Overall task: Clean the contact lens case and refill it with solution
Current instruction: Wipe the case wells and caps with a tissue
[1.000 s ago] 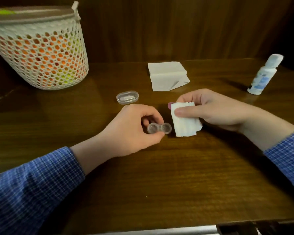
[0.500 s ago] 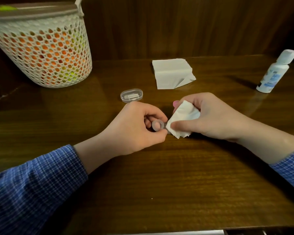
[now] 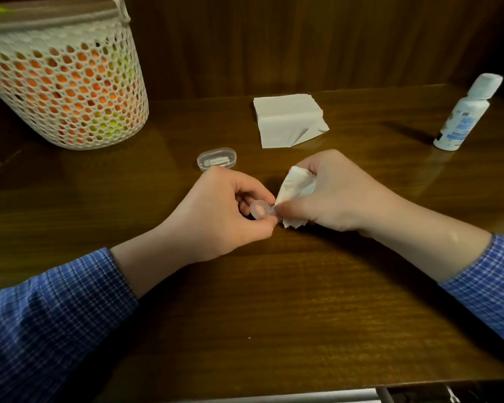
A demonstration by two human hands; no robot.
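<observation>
Dark polished wood bench [image 3: 274,301], grain running left to right, lit from above; wood panelling behind.

Head view. Left hand [image 3: 216,210] at bench centre, fingers curled round the clear contact lens case [image 3: 259,209]; the case is pinched between thumb and fingers, tilted so that one round well faces the camera. The second well is hidden behind the tissue. Right hand [image 3: 338,196] just beside the left, fingers curled round a crumpled white tissue [image 3: 296,186]; thumb presses the tissue's lower corner against the right end of the case. Tissue and case touch. Both hands low over the bench; cannot tell if they rest on it. Blue checked sleeves on both forearms.

Beyond the left hand, near it: small clear oval lid or box [image 3: 216,158], lying flat, pale contents indistinct. Further back, centre: folded stack of white tissues [image 3: 287,120], one corner turned up. Far right, well apart from the hands: white solution bottle [image 3: 463,117], cap on, leaning in this wide-angle picture, blue label unreadable. Far left: white perforated basket [image 3: 64,88] with orange and yellow-green showing through the holes.
</observation>
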